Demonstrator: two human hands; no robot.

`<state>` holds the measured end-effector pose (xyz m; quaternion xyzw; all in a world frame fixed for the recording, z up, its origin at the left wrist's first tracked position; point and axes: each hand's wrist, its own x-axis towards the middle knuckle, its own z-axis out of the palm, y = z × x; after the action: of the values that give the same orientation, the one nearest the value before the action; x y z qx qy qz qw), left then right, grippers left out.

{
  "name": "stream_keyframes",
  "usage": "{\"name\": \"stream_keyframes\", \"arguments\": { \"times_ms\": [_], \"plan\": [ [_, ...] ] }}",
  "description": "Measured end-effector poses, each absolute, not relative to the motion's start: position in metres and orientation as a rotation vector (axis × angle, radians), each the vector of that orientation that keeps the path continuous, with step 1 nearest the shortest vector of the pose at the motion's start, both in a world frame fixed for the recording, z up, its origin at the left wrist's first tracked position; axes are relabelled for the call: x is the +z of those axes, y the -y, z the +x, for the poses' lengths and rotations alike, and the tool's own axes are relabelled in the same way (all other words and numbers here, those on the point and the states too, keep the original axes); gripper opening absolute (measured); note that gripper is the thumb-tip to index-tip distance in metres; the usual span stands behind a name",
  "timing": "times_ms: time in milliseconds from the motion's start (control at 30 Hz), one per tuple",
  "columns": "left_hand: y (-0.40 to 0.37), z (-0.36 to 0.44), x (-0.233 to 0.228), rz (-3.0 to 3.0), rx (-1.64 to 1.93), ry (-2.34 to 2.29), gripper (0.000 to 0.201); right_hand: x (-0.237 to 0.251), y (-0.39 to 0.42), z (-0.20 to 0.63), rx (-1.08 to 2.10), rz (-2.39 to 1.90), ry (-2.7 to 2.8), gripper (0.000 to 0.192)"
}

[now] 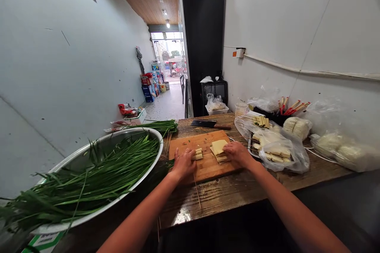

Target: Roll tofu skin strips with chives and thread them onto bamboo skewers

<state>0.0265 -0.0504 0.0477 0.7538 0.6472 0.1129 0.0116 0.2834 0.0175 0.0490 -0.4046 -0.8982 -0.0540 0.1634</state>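
On the wooden cutting board (204,142), which serves as the reference landmark, both hands work at mid-board. Left hand (184,163) rests on the board's near-left part, fingers curled down over small folded tofu pieces (197,154); whether these are pinched or merely pressed cannot be told. A thin bamboo skewer (197,191) runs from under that hand toward the person, its long axis roughly perpendicular to the board's near edge, its free end lying past that edge on the wet wooden table (231,193). Right hand (237,153) lies on the board's right part, fingers flat and spread narrowly on a stack of tofu sheets (219,148); the stack sits with one corner pointing away from the person. Beyond the board's far edge lies a cleaver (209,124), its long axis parallel to that edge, handle to the right. Left of the board, a large metal basin (89,154) of chives (97,176) comes near the board's left edge. Right of the board, plastic bags (279,148) of tofu crowd close. Open table surface remains between the board's near edge and the table's near edge.
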Motion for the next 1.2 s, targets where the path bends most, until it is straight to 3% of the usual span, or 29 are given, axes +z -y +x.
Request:
{"name": "stream_keyframes", "arguments": {
  "times_ms": [167, 367, 567, 733, 867, 1000, 1200],
  "plan": [
    [0.041, 0.016, 0.055, 2.288, 0.263, -1.999, 0.049, 0.049, -0.021, 0.285, -0.101, -1.149, 2.573, 0.026],
    [0.04, 0.001, 0.069, 2.293, 0.131, -2.09, 0.058, 0.067, -0.034, 0.269, -0.086, -1.383, 2.108, 0.031],
    [0.046, -0.027, 0.074, 2.289, 0.007, -2.157, 0.032, 0.102, -0.041, 0.206, -0.145, -1.338, 2.15, 0.03],
    [0.053, -0.017, 0.071, 2.254, 0.046, -2.097, 0.057, 0.06, -0.005, 0.17, -0.145, -1.13, 2.584, 0.021],
    [0.071, 0.018, 0.06, 2.512, 0.283, -1.867, 0.047, 0.023, 0.024, 0.178, -0.049, -0.962, 2.618, 0.021],
    [0.089, 0.045, 0.042, 2.56, 0.361, -1.766, 0.035, 0.018, 0.042, 0.203, 0.047, -0.897, 2.527, 0.023],
    [0.107, 0.052, 0.019, 2.524, 0.408, -1.857, 0.05, 0.016, 0.06, 0.232, 0.063, -0.861, 2.585, 0.04]
  ]
}}
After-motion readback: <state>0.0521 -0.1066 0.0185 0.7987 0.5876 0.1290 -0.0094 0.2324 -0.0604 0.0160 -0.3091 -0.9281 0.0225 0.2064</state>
